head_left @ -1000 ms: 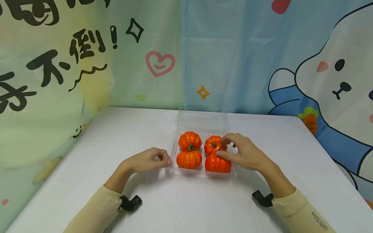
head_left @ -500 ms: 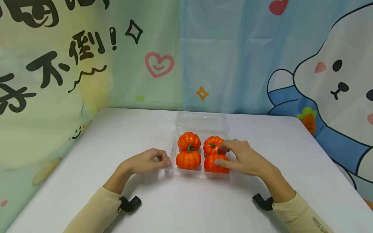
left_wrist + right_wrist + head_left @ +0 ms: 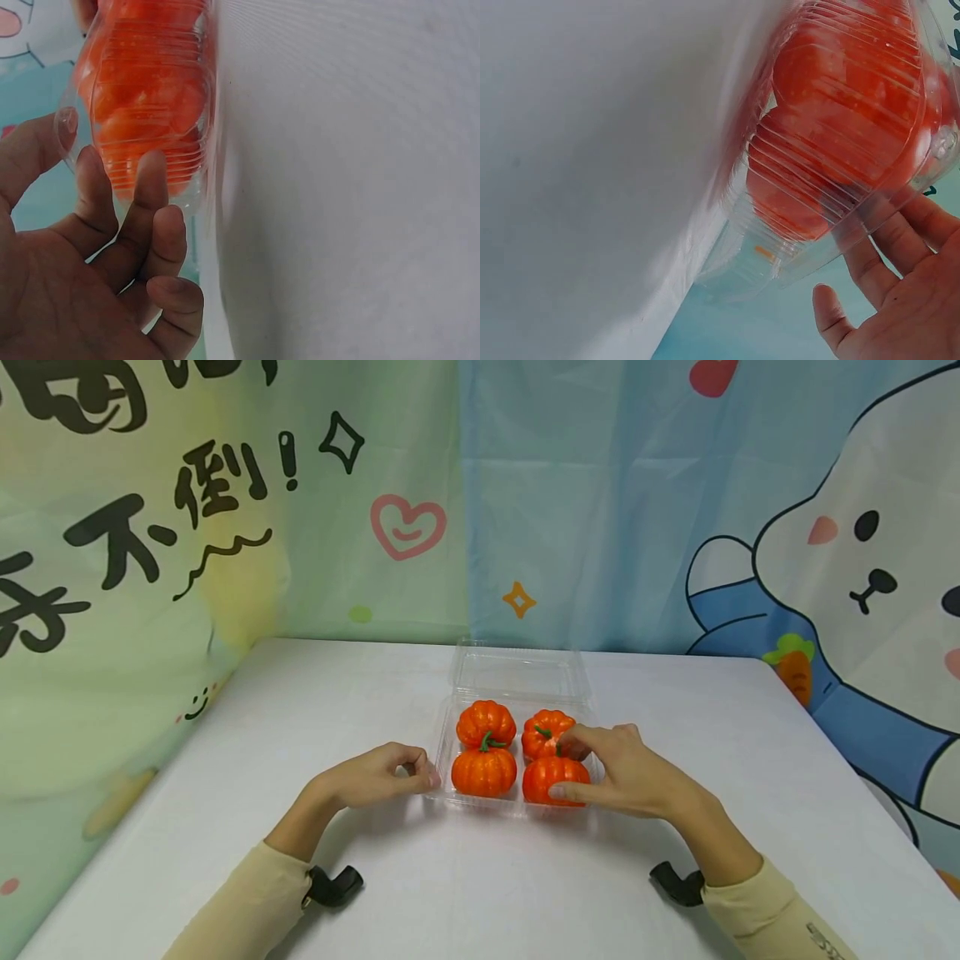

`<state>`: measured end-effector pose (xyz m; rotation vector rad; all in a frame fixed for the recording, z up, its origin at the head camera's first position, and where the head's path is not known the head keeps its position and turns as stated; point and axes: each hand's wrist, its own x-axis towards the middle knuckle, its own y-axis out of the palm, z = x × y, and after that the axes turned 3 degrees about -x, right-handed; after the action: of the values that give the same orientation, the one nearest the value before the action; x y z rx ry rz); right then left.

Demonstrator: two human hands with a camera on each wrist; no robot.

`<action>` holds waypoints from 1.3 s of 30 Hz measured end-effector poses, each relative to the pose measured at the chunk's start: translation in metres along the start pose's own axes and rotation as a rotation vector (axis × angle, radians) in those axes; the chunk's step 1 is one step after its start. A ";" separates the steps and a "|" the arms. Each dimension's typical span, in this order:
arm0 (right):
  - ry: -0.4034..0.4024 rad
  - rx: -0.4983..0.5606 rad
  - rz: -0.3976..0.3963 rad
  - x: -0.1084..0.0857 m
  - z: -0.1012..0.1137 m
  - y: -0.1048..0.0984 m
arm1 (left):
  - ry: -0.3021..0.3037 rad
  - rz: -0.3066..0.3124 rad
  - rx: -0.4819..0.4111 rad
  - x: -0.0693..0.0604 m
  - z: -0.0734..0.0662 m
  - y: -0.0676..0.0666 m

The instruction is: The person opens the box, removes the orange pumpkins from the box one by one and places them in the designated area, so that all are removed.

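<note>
A clear plastic clamshell box (image 3: 444, 752) lies on the table with its lid (image 3: 517, 672) folded back. Two orange pumpkins, the rear-left one (image 3: 485, 723) and the front-left one (image 3: 483, 773), fill its left side. On the right sit the rear-right pumpkin (image 3: 544, 732) and the front-right pumpkin (image 3: 551, 779). My left hand (image 3: 384, 772) pinches the box's left rim between thumb and forefinger; in the left wrist view its other fingers are loosely bent beside the ribbed wall. My right hand (image 3: 626, 774) reaches over the right wall and grips the front-right pumpkin, thumb in front, fingertips behind.
A white cloth covers the table (image 3: 465, 885). Behind it hangs a printed curtain (image 3: 570, 527), close to the opened lid. Each wrist carries a black camera mount (image 3: 335, 885) near the sleeve cuff.
My right hand has moved slightly left and nearer, its fingers coming off the rear-right pumpkin to behind the front-right one. The left hand has stayed on the rim.
</note>
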<state>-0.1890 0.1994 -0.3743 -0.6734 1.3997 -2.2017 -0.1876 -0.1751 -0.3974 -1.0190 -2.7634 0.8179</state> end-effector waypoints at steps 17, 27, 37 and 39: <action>-0.034 0.182 -0.055 -0.002 -0.003 -0.008 | 0.005 0.001 -0.005 -0.001 0.002 -0.001; -0.036 0.283 -0.066 0.000 -0.002 -0.016 | 0.006 0.001 -0.006 -0.001 0.002 -0.002; -0.047 0.295 -0.147 0.000 -0.012 -0.023 | 0.001 0.002 -0.002 0.000 0.002 -0.002; -0.051 0.286 -0.176 0.000 -0.015 -0.025 | 0.004 0.004 -0.004 0.000 0.002 -0.001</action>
<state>-0.2013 0.2199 -0.3567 -0.7657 1.0057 -2.4384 -0.1888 -0.1769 -0.3982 -1.0266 -2.7615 0.8101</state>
